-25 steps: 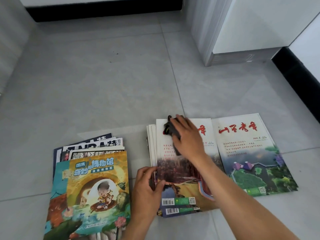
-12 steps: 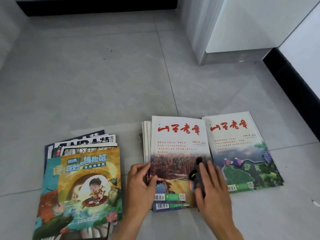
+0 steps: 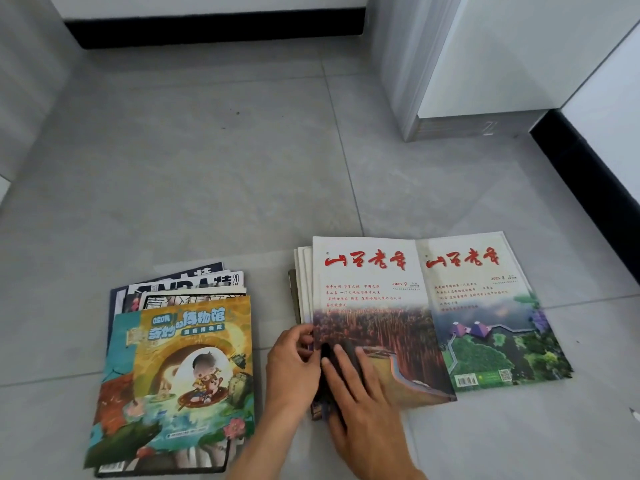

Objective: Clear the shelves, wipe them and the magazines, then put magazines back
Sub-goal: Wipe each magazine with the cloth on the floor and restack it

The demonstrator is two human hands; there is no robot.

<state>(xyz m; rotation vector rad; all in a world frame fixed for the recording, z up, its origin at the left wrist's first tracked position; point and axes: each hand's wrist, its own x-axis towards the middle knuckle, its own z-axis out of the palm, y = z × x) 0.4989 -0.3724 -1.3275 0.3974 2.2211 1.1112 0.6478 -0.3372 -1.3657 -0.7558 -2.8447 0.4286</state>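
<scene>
On the floor [image 3: 207, 188], beside the untouched cartoon-cover pile [image 3: 180, 368], the left hand [image 3: 294, 368] is still pinching the middle stack's [image 3: 367, 306] left edge while the right hand [image 3: 360, 403], fingers flat, is pressing the dark cloth [image 3: 346, 355], now slid leftward from half a second ago, the lone magazine [image 3: 485, 306] lying rightmost.

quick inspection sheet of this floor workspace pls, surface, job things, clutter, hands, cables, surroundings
surface: grey tiled floor, magazines laid directly on it
job's things: middle magazine stack; single magazine touching its right side; left magazine stack, fanned; dark cloth on the middle stack
clutter: nothing seen
grippers: left hand pinches the middle stack's left edge; right hand presses the cloth flat
cables: nothing seen
surroundings: white cabinet, black baseboard
</scene>
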